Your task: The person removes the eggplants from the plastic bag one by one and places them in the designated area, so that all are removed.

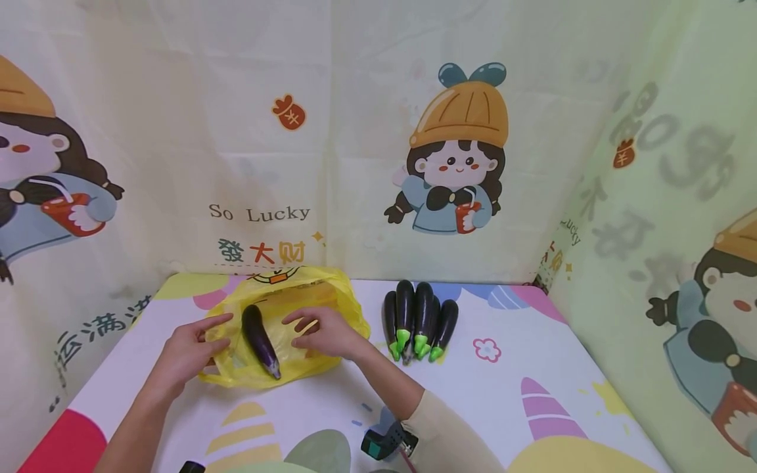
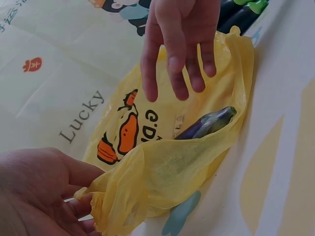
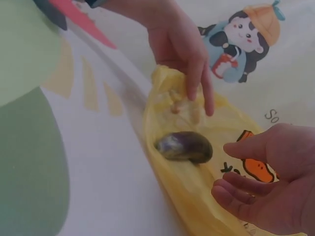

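Note:
A yellow plastic bag (image 1: 349, 309) lies on its side on the table with its mouth spread towards me. One dark purple eggplant (image 1: 258, 338) rests inside, its stem end near the front rim. At the bag's left edge my left hand (image 1: 188, 348) holds the thin plastic, with some fingertips showing through the film in the right wrist view. My right hand (image 1: 325, 334) hovers over the bag's right side, fingers spread and loosely bent, holding nothing. In the left wrist view that hand (image 2: 179, 44) hangs above the eggplant (image 2: 209, 123), apart from it.
Several eggplants (image 1: 422, 315) with bright green stem ends lie in a bunch right of the bag. The table (image 1: 473, 407) has a printed cover. Patterned cloth walls (image 1: 355, 164) enclose the back and sides. A dark wrist device (image 1: 387, 441) sits by the right forearm.

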`<action>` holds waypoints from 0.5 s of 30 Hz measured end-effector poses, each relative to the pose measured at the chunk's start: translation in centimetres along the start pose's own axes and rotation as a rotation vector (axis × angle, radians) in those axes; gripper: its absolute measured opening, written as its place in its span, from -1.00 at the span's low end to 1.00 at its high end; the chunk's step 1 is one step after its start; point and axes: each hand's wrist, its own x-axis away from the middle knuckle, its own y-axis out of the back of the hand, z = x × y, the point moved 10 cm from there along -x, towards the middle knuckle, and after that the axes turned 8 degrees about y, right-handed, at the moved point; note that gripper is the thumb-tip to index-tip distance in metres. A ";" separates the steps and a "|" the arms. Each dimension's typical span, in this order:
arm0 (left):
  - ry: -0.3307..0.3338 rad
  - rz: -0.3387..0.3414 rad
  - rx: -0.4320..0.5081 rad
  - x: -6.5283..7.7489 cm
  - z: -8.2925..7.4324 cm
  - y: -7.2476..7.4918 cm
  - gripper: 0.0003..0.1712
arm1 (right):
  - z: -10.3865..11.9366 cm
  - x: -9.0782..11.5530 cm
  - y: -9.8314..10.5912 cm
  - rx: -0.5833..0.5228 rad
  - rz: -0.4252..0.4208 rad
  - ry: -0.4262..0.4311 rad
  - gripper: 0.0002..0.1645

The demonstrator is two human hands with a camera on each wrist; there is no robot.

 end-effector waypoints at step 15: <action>0.008 0.002 -0.001 0.1 0.1 0.0 -0.31 | -1.2 -2.3 -2.9 -0.016 -0.034 -0.088 -0.57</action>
